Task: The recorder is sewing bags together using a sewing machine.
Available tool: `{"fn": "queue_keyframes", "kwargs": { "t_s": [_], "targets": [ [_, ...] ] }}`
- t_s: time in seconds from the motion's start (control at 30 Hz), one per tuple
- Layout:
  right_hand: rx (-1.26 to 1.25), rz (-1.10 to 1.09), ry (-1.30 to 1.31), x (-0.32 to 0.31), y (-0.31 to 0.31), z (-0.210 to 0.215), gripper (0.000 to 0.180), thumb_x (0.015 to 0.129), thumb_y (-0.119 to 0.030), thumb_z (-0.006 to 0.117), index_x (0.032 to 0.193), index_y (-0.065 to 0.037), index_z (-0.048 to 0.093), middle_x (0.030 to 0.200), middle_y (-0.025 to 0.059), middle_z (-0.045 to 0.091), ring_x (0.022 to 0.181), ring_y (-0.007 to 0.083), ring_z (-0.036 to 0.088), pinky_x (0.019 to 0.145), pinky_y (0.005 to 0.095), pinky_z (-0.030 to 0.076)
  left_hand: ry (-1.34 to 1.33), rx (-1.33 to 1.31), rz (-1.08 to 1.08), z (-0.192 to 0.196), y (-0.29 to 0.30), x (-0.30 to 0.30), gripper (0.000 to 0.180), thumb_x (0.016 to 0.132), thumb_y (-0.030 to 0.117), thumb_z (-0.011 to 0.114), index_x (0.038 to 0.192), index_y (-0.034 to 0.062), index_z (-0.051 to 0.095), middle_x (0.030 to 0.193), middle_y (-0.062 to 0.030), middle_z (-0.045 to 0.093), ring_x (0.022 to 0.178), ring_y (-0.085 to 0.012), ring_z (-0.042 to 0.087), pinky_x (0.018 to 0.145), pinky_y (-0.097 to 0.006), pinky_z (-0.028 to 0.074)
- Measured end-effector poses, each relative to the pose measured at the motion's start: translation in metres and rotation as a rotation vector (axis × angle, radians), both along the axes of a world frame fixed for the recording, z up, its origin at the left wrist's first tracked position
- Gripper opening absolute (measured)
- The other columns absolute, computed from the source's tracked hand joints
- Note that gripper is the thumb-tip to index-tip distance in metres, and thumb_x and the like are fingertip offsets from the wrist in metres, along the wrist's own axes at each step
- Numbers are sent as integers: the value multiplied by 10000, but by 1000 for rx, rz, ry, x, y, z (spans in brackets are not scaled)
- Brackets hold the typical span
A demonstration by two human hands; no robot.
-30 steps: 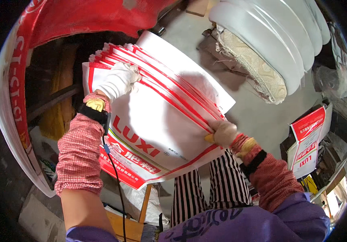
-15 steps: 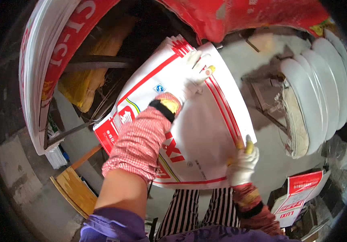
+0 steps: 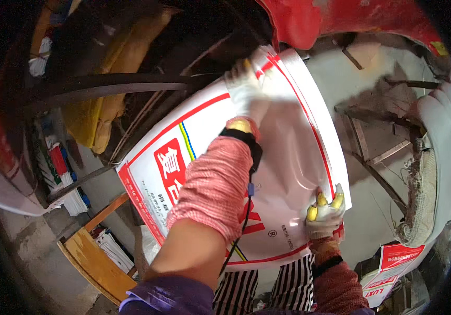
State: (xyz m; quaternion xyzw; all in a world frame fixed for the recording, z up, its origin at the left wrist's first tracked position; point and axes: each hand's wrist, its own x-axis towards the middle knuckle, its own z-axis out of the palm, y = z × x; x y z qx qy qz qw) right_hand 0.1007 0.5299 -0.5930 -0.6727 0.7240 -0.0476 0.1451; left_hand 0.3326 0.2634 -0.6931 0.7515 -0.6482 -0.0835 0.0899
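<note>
A stack of flat white plastic sacks (image 3: 288, 152) with red borders and coloured print lies in front of my body. My left hand (image 3: 246, 92), in a whitish glove with yellow patches, is over the far edge of the stack, its fingers smeared by motion. At the near right corner, my right hand (image 3: 326, 218), gloved with yellow fingertips, grips the sack's edge. Checked red-and-white sleeve covers with dark bands cover both forearms. The top sack's surface bulges and creases between my hands.
Red sacking (image 3: 351, 21) hangs along the far side. At the right, pale bundled sacks (image 3: 440, 136) rest on a metal frame (image 3: 362, 142). A curved dark bar (image 3: 120, 84) crosses the left, near yellow sacking (image 3: 99, 115). A wooden board (image 3: 94, 257) lies lower left.
My left hand has shifted slightly left, and my right hand slightly right and nearer. The view has swung, so the tall sack pile at left has mostly left the picture.
</note>
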Motion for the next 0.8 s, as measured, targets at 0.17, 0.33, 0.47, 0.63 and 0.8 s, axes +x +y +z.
{"fn": "queue_keyframes", "kwargs": {
  "t_s": [0.17,0.33,0.47,0.63,0.8],
  "targets": [
    [-9,-36,-51,0,-5,-8,370,711,-134,600,1081,-139,622,1224,219,477,990,418,524,823,499,466,652,54,403,8,8,4,642,934,502,323,1374,40,381,1322,-253,465,1251,-398,415,1070,-388,311],
    [19,-28,-68,-11,-6,-7,322,742,-131,651,1061,-124,607,1148,220,511,918,407,550,776,491,480,107,122,-44,1,2,55,603,931,483,382,1290,5,466,1300,-250,482,1211,-373,463,1035,-357,352],
    [-70,-7,-227,27,-5,-4,318,754,-89,582,1070,-111,615,1192,252,478,980,468,512,836,518,468,376,32,199,-20,-24,167,578,914,481,429,1186,-18,535,1177,-238,560,1119,-350,534,951,-370,415],
    [-106,17,-43,-4,14,-22,412,675,-99,646,1075,-200,641,1217,228,465,1004,430,513,777,497,486,66,-268,-75,13,25,80,294,888,229,473,936,-8,640,990,-157,629,880,-291,594,814,-370,471],
    [-6,-67,-82,-5,26,-33,465,673,-103,640,1135,-160,647,1263,254,428,1059,440,479,889,470,436,646,-263,-275,103,67,77,233,844,110,545,1051,36,622,1023,-131,603,933,-253,584,835,-332,467]
  ]
}}
